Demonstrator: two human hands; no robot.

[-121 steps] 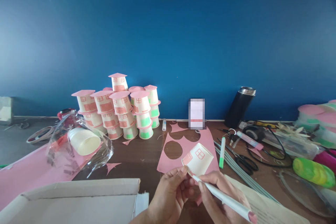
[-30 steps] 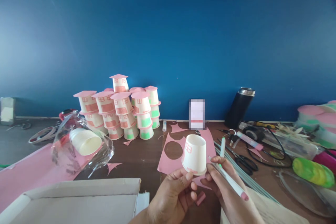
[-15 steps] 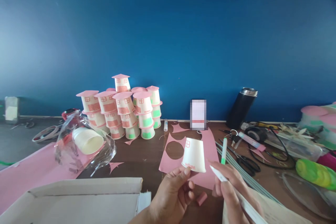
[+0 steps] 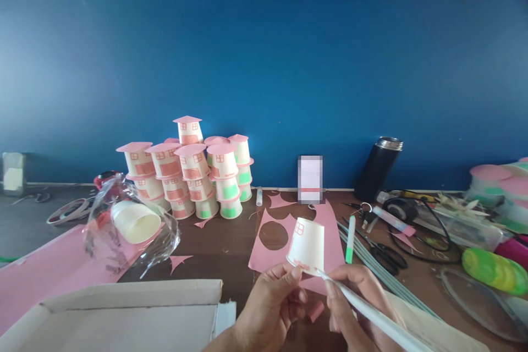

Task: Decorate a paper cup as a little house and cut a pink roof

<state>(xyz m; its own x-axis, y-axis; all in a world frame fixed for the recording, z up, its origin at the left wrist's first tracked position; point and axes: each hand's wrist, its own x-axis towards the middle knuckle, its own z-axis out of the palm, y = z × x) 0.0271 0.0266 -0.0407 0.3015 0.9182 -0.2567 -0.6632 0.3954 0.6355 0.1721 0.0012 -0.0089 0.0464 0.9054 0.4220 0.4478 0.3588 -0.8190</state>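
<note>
Upside down in my left hand (image 4: pixel 272 302) is a white paper cup (image 4: pixel 308 245), its rim pinched between thumb and fingers. A red window is drawn at the cup's upper left, and red scribbled marks run along its rim. My right hand (image 4: pixel 358 302) grips a white marker pen (image 4: pixel 371 311), whose tip meets the lower right of the cup near the rim. Just below, between the hands, a small red pen cap (image 4: pixel 316 312) lies on the table. Behind the cup lies pink paper (image 4: pixel 264 258) with round holes cut in it.
Decorated cups (image 4: pixel 193 168) with pink paper roofs stand stacked at the left. Nearby are a bag of cups (image 4: pixel 136 223) and an open white box (image 4: pixel 124 313). At the right are a green marker (image 4: pixel 350 239), scissors (image 4: pixel 388 256), a black flask (image 4: pixel 378 170) and a yellow-green bottle (image 4: pixel 495 269).
My right hand has brought the marker pen's tip left and down onto the cup near its rim. The cup has shifted slightly right and tilted in my left hand.
</note>
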